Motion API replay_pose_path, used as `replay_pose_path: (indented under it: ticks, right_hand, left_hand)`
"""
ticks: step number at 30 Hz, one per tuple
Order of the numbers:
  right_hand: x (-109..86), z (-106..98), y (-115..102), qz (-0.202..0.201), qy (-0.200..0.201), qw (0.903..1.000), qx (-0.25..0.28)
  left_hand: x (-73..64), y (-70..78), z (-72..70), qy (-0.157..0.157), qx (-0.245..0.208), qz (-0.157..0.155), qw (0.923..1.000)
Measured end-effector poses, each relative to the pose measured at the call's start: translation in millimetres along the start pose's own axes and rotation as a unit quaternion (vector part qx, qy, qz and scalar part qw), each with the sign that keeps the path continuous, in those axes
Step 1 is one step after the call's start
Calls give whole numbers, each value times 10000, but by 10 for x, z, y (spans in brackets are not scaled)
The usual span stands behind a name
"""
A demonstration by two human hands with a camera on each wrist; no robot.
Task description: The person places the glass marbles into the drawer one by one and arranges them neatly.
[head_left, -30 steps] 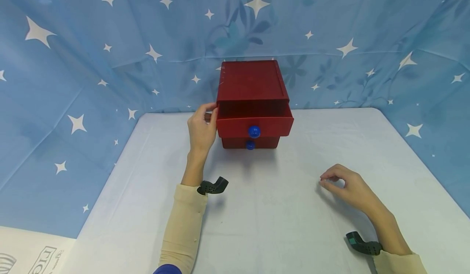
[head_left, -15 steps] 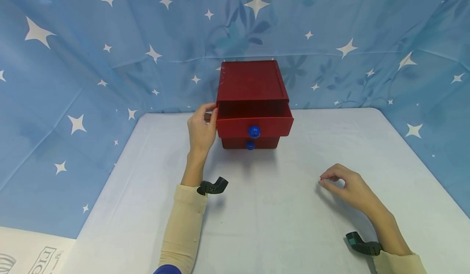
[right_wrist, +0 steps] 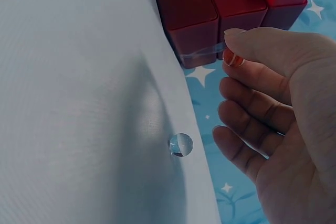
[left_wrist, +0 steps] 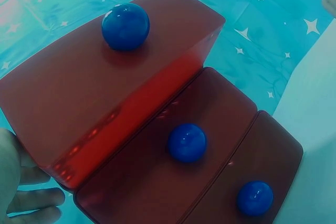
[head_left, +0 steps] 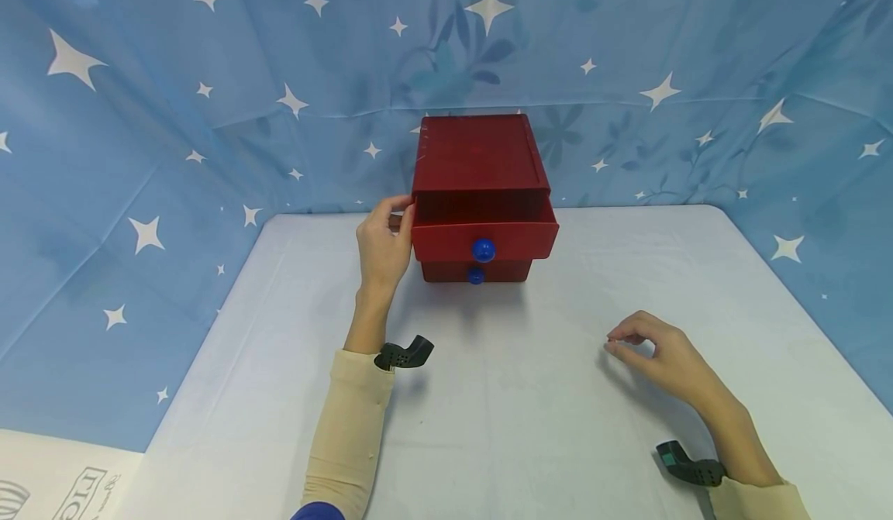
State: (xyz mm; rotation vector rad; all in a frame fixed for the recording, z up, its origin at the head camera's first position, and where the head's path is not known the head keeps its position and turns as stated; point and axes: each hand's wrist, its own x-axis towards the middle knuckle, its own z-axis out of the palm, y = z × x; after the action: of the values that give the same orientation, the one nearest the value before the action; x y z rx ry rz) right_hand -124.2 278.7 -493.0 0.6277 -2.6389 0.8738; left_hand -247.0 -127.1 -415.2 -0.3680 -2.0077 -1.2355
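A red drawer cabinet (head_left: pixel 481 152) stands at the back middle of the table. Its top drawer (head_left: pixel 512 239) is pulled out, and two lower drawers with blue knobs (left_wrist: pixel 187 143) are in. My left hand (head_left: pixel 382 249) rests against the cabinet's left side beside the pulled-out drawer; in the left wrist view its fingers (left_wrist: pixel 34 200) look fairly straight, and their contact is partly hidden. My right hand (head_left: pixel 663 353) is above the table at the right. Its thumb and index finger pinch a small orange-tinted glass marble (right_wrist: pixel 232 59). A clear glass ball (right_wrist: pixel 181 145) appears beside it in the right wrist view.
A white-covered table (head_left: pixel 502 404) extends under both arms. Blue star-patterned cloth (head_left: pixel 314 55) hangs behind the cabinet and along both sides. A printed pale sheet (head_left: pixel 63 477) shows at the lower left corner.
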Motion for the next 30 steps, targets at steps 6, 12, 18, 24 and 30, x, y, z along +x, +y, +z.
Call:
replay_pose_path:
  ticks: [6, 12, 18, 24, 30]
  right_hand:
    - [5, -5, -18, -8, 19, 10000, -5]
    - [17, -11, -42, -51, 36, 10000, -4]
    - [32, -18, -82, -2, -5, 10000, -55]
    - [39, -21, -103, 13, -15, 10000, -65]
    - [47, -22, -113, -54, 8, 10000, 0]
  left_hand:
    - [-2, 1, 2, -3, -3, -16, 10000]
    - [1, 3, 3, -7, 10, -24, 10000]
    - [0, 2, 4, -4, 12, -10, 10000]
    - [-3, 3, -1, -34, 25, -39, 10000]
    - [-2, 6, -4, -15, 19, -9, 10000]
